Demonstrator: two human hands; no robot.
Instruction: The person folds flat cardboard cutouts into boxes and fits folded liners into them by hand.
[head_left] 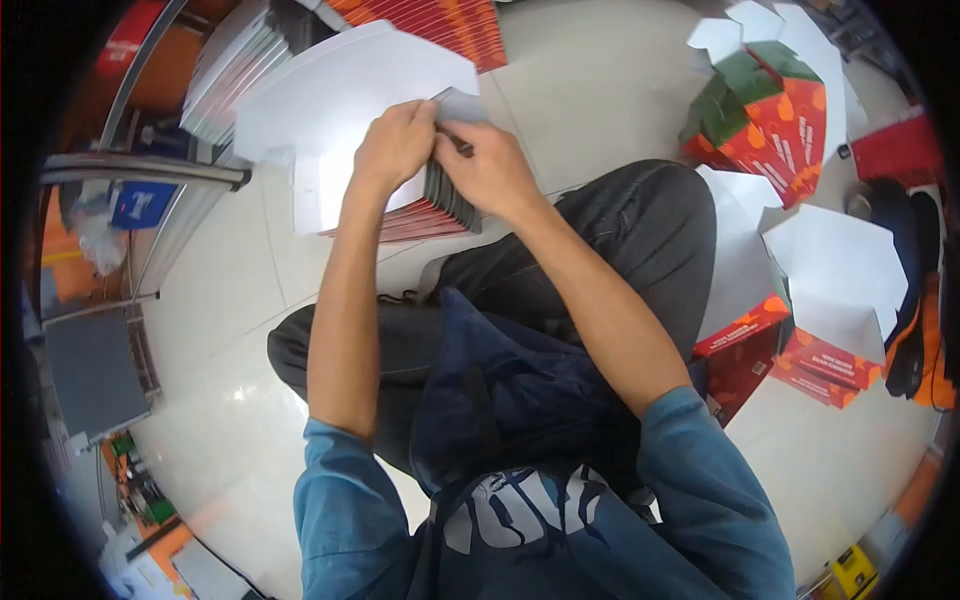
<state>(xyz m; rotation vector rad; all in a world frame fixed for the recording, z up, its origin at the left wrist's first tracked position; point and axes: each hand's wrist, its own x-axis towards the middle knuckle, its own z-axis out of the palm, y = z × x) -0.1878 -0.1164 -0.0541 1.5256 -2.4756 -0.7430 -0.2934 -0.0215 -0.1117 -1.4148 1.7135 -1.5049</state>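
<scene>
A large white-inside cardboard box blank [330, 100] lies on top of a stack of flat red-printed box blanks [425, 220] on the floor in front of my crossed legs. My left hand [397, 150] is closed on the blank's right part, its fingers bent at a raised flap. Close beside it, my right hand [490, 168] curls round the same flap [458, 104], thumb and fingers together. The fingertips of both hands nearly meet, and part of the flap is hidden behind them.
Opened red boxes with white insides [830, 270] stand on the floor to my right, with taller nested ones [770, 120] further off. More flat blanks [420, 25] lie ahead. A metal rack [150, 172] stands at left, and a yellow object [852, 572] sits at lower right.
</scene>
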